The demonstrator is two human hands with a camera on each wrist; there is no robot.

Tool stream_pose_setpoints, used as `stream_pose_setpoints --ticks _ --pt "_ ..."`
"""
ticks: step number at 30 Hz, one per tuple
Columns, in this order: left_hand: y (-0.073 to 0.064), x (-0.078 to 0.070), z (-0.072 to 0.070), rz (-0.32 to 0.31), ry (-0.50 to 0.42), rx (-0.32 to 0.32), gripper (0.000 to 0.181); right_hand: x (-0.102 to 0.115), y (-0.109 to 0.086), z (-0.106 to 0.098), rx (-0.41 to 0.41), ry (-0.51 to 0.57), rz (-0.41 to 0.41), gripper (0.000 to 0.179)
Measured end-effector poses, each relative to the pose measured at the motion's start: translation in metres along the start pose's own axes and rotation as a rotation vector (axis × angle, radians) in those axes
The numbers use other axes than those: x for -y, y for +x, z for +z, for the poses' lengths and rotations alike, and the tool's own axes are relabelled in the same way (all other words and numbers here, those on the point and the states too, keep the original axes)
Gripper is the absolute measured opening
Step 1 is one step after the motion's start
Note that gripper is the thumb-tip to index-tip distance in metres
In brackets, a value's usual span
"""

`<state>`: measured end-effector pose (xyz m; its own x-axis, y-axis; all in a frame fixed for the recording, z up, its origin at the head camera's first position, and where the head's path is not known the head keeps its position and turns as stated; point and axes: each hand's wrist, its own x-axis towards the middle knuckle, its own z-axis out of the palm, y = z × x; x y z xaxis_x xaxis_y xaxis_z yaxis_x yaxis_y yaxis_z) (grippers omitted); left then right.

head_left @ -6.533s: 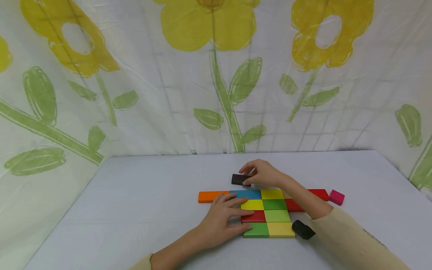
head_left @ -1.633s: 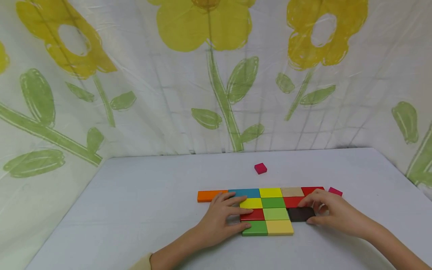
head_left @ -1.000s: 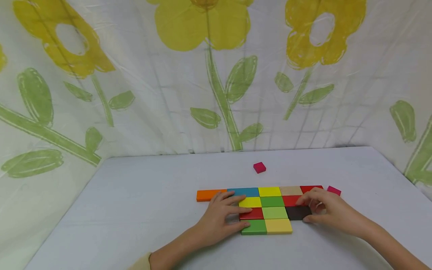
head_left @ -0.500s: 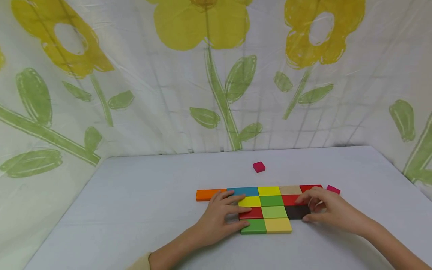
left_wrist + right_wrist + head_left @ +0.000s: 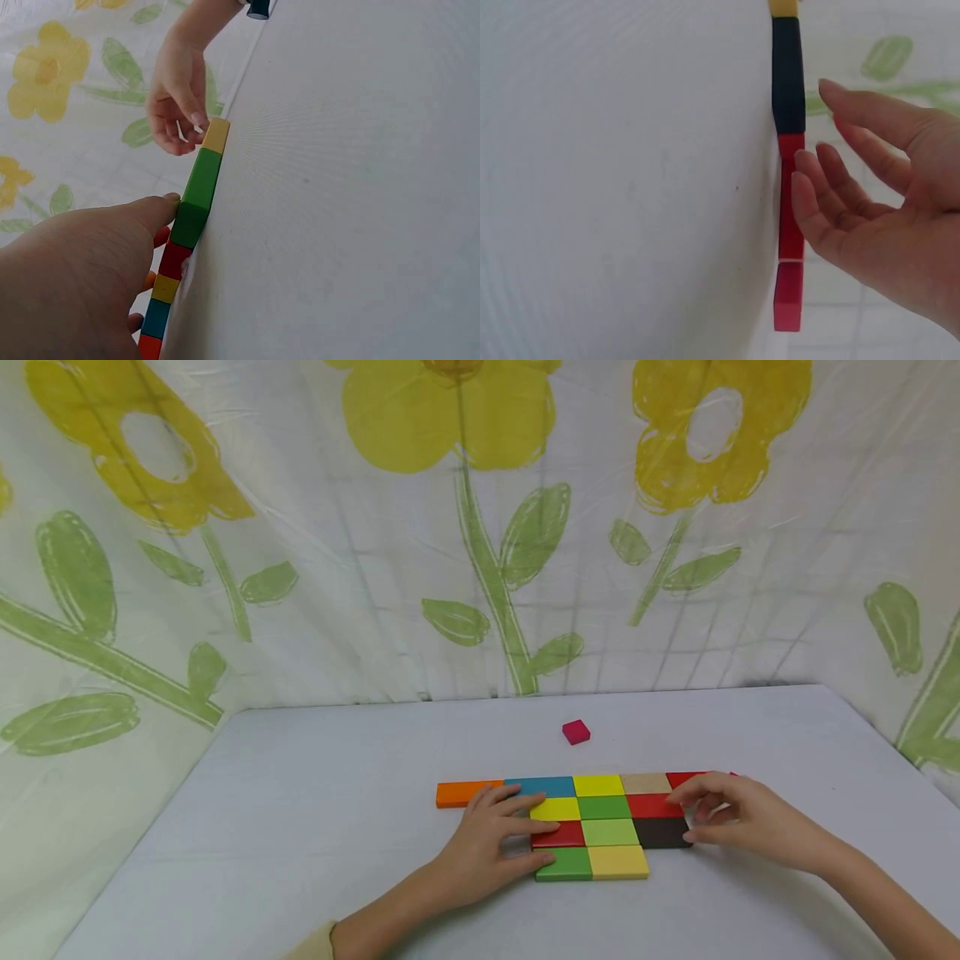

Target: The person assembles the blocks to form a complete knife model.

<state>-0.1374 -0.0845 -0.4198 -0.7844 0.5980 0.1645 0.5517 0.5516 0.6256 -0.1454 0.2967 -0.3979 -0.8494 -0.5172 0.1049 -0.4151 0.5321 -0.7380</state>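
Note:
My left hand (image 5: 480, 852) lies with spread fingers along the left side of a flat layout of coloured wooden blocks, fingertips on the yellow block (image 5: 553, 810), red block (image 5: 564, 836) and green block (image 5: 570, 864). At the layout's right side sits a black block (image 5: 660, 832), flush against the light green block (image 5: 610, 832) and below a red block (image 5: 654, 806). My right hand (image 5: 750, 818) hovers at its right end, fingers loosely bent and nothing between them. In the right wrist view, a gap shows between thumb and the dark block (image 5: 788, 75).
The top row runs from an orange block (image 5: 459, 794) past a blue block (image 5: 551, 787) to a red one partly behind the right hand. A loose pink block (image 5: 576, 732) lies farther back. Another pink block (image 5: 787, 296) stands at the row's right end. A flowered curtain (image 5: 375, 610) hangs behind the table.
My right hand brought the black block from behind the layout to its right side, slid it left against the light green block, then let go and drew slightly right. The left hand stays put.

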Motion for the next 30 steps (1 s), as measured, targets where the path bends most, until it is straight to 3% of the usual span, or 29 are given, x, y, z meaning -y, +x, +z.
stream_pose_setpoints --ticks 7,14,20,30 --pt "0.0 0.0 0.0 0.0 -0.004 0.001 0.037 -0.004 -0.002 -0.011 -0.012 0.005 0.051 0.032" --pt "-0.001 -0.001 0.0 0.003 0.001 0.0 0.036 -0.008 -0.006 -0.024 -0.115 -0.138 0.141 0.034" --pt "0.0 -0.001 0.0 0.001 0.018 -0.001 0.036 -0.019 -0.012 -0.036 -0.172 -0.169 0.19 0.035" --pt "0.0 -0.001 0.0 0.004 0.031 -0.008 0.036 -0.038 -0.017 -0.051 -0.14 -0.199 0.284 0.041"
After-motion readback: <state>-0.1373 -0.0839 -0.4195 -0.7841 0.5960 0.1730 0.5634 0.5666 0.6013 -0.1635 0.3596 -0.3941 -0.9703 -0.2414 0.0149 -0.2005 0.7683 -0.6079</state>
